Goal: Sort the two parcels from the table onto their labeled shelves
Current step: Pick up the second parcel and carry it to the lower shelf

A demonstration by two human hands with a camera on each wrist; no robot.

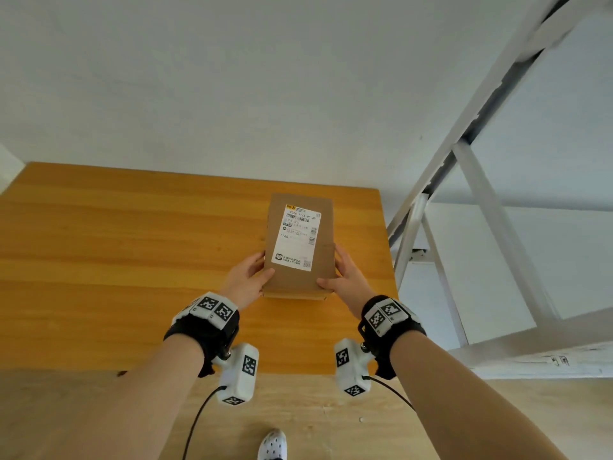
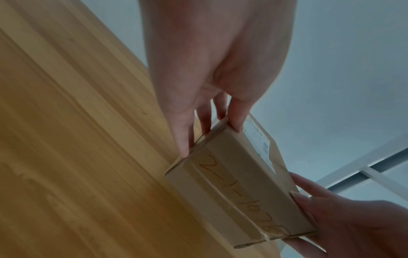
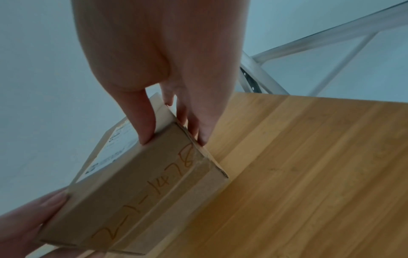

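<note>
Head view: left hand (image 1: 247, 277) and right hand (image 1: 348, 277) grip parcel (image 1: 298, 244) on wooden table (image 1: 116, 244) by white wall (image 1: 232, 78).

The small print on the parcel's (image 1: 298, 242) white shipping label (image 1: 297, 239) is too fine to read in the head view. Its underside against the worktop (image 1: 132, 254) is hidden. The white shelf frame (image 1: 481, 194) is blurred and cut off at the right edge. A shoe (image 1: 272, 445) is cropped at the bottom.

Matt brown cardboard parcel (image 1: 298, 244) with smooth white paper label (image 1: 297, 240), satin-smooth striped wooden counter (image 1: 132, 244), white painted metal shelf frame (image 1: 481, 200)
</note>
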